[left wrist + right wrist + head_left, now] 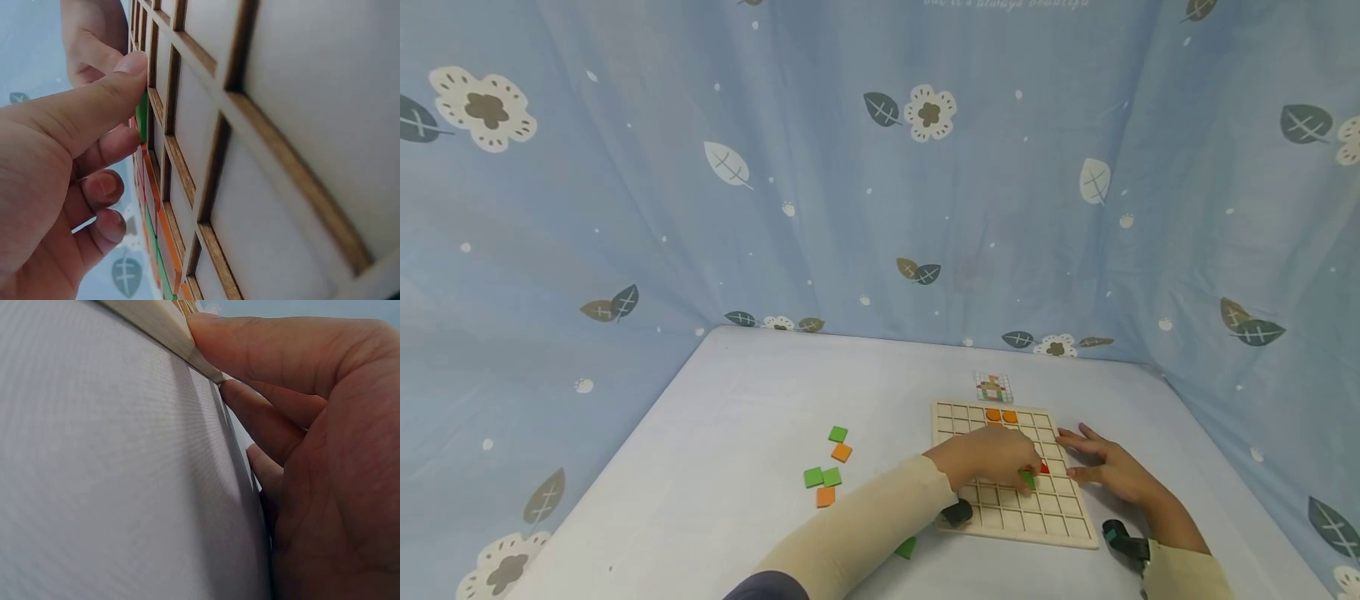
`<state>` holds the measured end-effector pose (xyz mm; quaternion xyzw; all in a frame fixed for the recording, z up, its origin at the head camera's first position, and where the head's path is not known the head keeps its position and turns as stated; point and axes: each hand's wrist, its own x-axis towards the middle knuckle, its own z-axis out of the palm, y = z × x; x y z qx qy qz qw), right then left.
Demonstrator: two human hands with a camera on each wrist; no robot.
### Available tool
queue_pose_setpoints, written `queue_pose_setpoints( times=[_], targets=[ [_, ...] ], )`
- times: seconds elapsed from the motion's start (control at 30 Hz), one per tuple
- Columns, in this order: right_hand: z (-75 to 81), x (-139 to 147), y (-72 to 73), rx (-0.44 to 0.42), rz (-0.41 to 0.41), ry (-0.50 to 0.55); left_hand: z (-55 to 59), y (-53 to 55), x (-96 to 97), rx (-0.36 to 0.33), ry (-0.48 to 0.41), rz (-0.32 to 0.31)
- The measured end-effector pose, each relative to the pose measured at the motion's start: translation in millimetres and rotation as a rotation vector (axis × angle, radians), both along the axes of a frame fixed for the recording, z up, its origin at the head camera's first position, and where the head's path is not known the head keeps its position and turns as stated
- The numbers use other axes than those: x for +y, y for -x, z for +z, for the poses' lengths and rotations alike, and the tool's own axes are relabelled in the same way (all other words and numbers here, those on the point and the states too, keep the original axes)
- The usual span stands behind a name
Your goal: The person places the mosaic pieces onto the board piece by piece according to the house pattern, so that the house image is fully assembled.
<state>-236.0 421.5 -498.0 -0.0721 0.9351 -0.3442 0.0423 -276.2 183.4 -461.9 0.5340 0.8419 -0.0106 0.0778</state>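
Note:
A wooden grid board [1052, 527] lies on the table. My left hand [992, 457] reaches across it from the left, and its thumb and forefinger pinch a green square tile [142, 117] at the grid. Close beside those fingers a red tile [1044, 468] sits in a cell. Orange round pieces [1010, 417] fill cells along the board's far edge; other coloured pieces are partly hidden under the hand. At the right edge of the board rests my right hand [1108, 468], fingers spread, with thumb and fingertips touching the wooden side [181, 337].
Loose green tiles [813, 477] and orange tiles [825, 497] lie left of the board. Another green tile [906, 547] is near my left forearm. A small pattern card [993, 387] lies beyond the board. A blue printed curtain [820, 208] surrounds the white table [760, 392].

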Motion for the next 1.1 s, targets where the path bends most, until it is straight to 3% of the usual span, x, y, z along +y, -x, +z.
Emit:
queue_pose_setpoints(
  times=[0.3, 0.53, 0.93, 1.1],
  targets=[
    [-0.3, -1, 1.3, 0.000, 0.002, -0.001, 3.0, -1.8, -2.8, -0.011, 0.009, 0.021],
    [-0.2, -1, 1.3, -0.016, -0.006, -0.007, 12.6, -5.6, -15.1, -0.001, 0.016, -0.012],
    [-2.3, 5, 1.6, -0.043, -0.011, -0.010, 39.9, -30.2, -41.8, -0.020, 0.034, 0.002],
    [-3.4, 3, 2.8, -0.043, -0.014, -0.012, 44.5, -37.4, -57.8, -0.026, 0.009, 0.011]
  ],
)
